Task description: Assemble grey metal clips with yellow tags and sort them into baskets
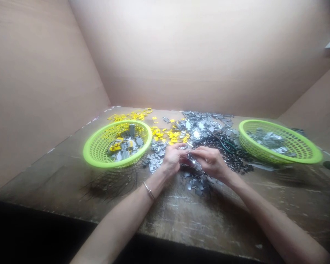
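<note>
My left hand (172, 158) and my right hand (211, 161) meet over the middle of the table, fingertips almost touching. Between them is a small shiny metallic part (190, 155), too blurred to name exactly. The left hand's fingers curl round it, while the right thumb and forefinger pinch at its near side. Directly behind the hands lie a heap of silvery flat plates (206, 126) and a heap of small black parts (233, 156). Loose grey pieces (198, 183) lie on the table just below my hands.
A green basket (92, 161) at left holds grey and yellow pieces. Another green basket (313, 156) at right, tilted, holds silvery pieces. Yellow parts (170, 135) are scattered behind. Pale walls (195, 73) enclose the wooden table (176, 223) at the back and sides.
</note>
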A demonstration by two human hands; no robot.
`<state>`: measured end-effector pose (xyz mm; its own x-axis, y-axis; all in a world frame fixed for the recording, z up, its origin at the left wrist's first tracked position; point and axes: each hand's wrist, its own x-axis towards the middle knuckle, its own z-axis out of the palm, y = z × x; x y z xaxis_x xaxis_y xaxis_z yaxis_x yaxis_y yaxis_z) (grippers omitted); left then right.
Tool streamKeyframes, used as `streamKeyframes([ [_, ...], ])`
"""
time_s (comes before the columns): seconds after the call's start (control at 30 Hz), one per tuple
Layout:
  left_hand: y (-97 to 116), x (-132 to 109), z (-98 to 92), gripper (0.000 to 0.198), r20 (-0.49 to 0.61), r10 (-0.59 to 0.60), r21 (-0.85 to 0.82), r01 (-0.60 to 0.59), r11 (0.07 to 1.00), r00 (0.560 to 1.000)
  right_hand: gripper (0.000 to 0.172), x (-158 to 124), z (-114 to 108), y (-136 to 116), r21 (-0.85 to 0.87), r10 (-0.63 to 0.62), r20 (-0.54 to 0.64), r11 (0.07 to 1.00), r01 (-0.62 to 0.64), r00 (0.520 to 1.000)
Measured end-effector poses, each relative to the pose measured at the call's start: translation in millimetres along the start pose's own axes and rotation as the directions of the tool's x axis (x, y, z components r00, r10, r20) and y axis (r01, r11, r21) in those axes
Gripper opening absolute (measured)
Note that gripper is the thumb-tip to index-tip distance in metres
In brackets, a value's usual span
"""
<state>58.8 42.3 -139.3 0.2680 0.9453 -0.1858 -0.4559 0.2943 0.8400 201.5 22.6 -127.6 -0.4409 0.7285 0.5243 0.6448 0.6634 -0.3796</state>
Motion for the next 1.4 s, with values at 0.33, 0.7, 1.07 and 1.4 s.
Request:
streamKeyframes([
  [0.33, -3.8, 2.4, -2.5, 0.039, -0.003, 0.022, 0.002, -0.022, 1.0, 1.0, 0.019, -1.5, 2.1, -0.3, -0.022, -0.031, -0.013, 0.999, 0.031, 0.999],
  [0.7, 0.8, -0.2, 0.1, 0.035, 0.031, -0.032, -0.045, 0.033, 0.998, 0.999, 0.018, 1.0, -0.1, -2.9, 0.033, -0.027, -0.078, 0.999, 0.03, 0.997],
  [1.07, -0.9, 0.9, -0.2, 0.031, 0.071, -0.036, -0.035, 0.038, 0.999, 0.997, 0.022, 3.5, -2.8, 2.8, 0.09, 0.071, -0.016, 0.994, -0.07, 0.997],
  [1.4, -7.5, -5.6, 9.8, 0.016, 0.081, 0.057, -0.005, -0.056, 0.998, 0.995, 0.021, -1.2, 16.0, 14.6, -0.034, -0.01, -0.031, 0.999, 0.009, 0.999],
])
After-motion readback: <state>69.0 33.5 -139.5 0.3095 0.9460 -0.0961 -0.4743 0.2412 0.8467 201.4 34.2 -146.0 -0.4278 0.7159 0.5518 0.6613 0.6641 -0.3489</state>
